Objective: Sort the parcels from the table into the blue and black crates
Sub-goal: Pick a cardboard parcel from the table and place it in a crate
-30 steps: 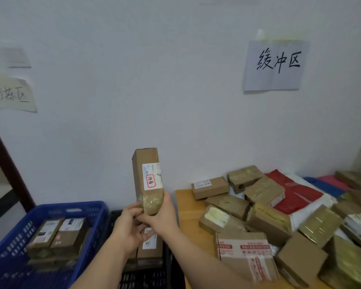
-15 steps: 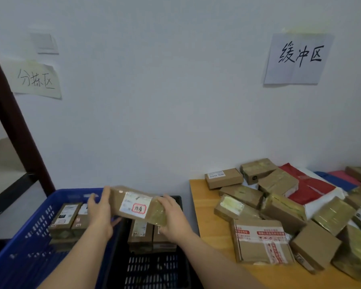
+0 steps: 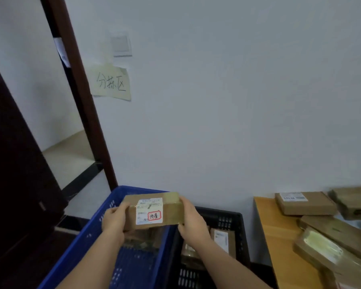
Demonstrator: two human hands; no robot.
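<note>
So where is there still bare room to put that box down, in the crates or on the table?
The blue crate shows bare floor near its front, below the held parcel. The black crate has parcels at the back, open grid in front. The table keeps a bare strip along its left edge; its right is crowded.

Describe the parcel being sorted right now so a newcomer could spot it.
Find the blue crate at lower left. Above it, both hands, left hand and right hand, hold a brown parcel level. Its white label bears a red-outlined handwritten mark.

Probably a small parcel-sorting room: a handwritten zone sign (image 3: 111, 82) taped to a bare wall, crates (image 3: 104, 222) and taped cardboard parcels (image 3: 304, 203) on a surface.
</note>
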